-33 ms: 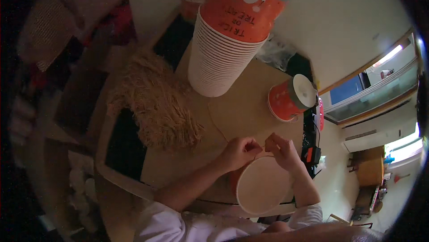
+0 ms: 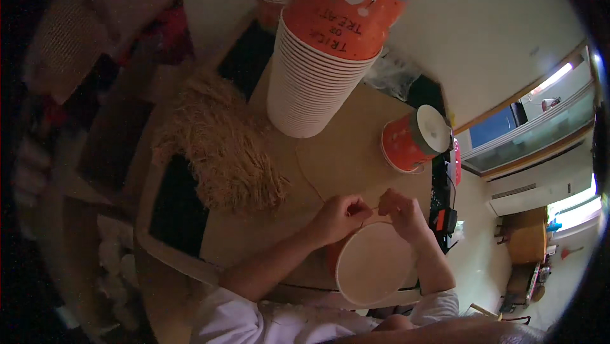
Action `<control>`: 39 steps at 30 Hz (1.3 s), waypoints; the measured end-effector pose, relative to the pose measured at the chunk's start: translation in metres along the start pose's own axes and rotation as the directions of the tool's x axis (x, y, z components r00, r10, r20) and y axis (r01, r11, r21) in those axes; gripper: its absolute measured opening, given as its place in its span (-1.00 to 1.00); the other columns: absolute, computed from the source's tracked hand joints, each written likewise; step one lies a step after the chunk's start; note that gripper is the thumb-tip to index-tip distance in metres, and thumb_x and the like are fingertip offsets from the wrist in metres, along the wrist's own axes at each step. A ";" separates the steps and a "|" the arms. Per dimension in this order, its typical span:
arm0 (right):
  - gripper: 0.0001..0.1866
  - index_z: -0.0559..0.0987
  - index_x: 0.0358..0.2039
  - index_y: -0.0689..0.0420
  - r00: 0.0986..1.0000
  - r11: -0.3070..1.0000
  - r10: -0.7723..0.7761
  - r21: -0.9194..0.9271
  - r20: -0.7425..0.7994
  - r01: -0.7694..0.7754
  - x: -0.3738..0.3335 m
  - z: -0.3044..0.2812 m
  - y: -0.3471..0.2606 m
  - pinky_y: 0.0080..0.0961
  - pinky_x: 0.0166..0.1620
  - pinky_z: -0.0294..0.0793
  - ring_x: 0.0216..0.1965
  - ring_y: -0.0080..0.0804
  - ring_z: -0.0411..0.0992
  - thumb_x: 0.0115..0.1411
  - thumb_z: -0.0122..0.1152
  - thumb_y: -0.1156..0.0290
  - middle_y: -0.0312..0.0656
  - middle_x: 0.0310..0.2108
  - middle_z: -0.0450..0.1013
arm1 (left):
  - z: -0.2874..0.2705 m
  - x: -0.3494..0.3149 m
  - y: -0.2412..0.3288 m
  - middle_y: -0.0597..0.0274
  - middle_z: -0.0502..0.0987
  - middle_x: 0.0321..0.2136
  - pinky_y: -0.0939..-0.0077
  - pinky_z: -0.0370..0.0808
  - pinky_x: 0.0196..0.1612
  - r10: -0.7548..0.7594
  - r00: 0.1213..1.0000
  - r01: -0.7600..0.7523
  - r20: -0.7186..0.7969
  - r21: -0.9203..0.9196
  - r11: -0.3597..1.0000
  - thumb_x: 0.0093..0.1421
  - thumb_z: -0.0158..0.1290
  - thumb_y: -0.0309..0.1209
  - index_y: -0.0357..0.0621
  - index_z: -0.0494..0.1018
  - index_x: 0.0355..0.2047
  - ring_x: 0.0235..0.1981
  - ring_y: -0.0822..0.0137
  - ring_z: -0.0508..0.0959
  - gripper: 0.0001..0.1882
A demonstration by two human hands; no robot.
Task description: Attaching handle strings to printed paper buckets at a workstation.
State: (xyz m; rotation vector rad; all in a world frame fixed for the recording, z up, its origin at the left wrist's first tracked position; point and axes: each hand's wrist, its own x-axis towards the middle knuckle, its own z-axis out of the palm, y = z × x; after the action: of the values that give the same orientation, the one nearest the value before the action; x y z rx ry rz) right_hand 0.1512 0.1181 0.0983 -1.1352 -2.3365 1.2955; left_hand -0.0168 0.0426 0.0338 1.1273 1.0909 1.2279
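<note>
An orange paper bucket [image 2: 376, 263] with a white inside stands close to my body, its open mouth facing me. At its far rim my left hand [image 2: 344, 215] pinches a thin tan string [image 2: 373, 209]. My right hand [image 2: 401, 214] is also closed on the string, just right of the left one. The fingers hide most of the string between them. Left of my hands lies a shaggy heap of tan strings [image 2: 222, 147]. One loose strand [image 2: 306, 175] lies on the board between the heap and my left hand.
A tall stack of white-rimmed paper buckets [image 2: 314, 83] rises at the back. An orange and green bucket [image 2: 413, 139] stands upside down at the right. Clear plastic [image 2: 393, 76] lies behind the stack. A brown board [image 2: 340, 160] covers the table, with a black device [image 2: 446, 220] at its right edge.
</note>
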 end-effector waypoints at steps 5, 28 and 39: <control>-0.92 0.51 -0.43 0.27 0.992 0.964 -0.110 0.236 -0.065 0.122 0.006 0.000 -0.009 -0.55 -0.34 0.41 -0.38 -0.46 0.43 0.00 0.13 0.66 -0.15 -0.42 0.44 | -0.002 -0.001 -0.001 0.24 0.49 -0.61 0.56 0.41 -0.46 0.040 0.998 -0.037 -0.054 0.050 0.998 0.09 0.08 -0.39 -0.30 0.46 -0.46 -0.56 0.52 0.46 -0.82; -0.97 0.45 -0.46 0.23 0.914 0.886 -0.374 -0.228 0.159 0.403 0.018 -0.005 -0.019 -0.44 -0.40 0.38 -0.44 -0.21 0.39 0.04 0.10 0.62 -0.13 -0.50 0.38 | -0.012 -0.008 0.005 0.26 0.50 -0.59 0.57 0.43 -0.43 0.015 1.000 -0.015 -0.016 0.049 0.999 0.11 0.05 -0.39 -0.27 0.43 -0.45 -0.53 0.50 0.48 -0.84; -0.97 0.41 -0.46 0.23 0.910 0.903 -0.361 -0.168 0.205 0.396 0.019 0.007 -0.021 -0.41 -0.36 0.36 -0.42 -0.16 0.37 0.06 0.06 0.61 -0.11 -0.47 0.35 | -0.031 -0.029 0.001 0.15 0.44 -0.46 0.48 0.39 -0.26 0.358 0.915 -0.393 0.189 0.204 0.897 0.06 0.11 -0.40 -0.21 0.40 -0.41 -0.35 0.31 0.48 -0.84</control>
State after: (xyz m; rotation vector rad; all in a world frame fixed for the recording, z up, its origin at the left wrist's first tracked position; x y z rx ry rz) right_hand 0.1242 0.1212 0.1086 -0.5831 -2.6932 1.0610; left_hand -0.0492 0.0146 0.0307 1.6483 0.9502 1.3061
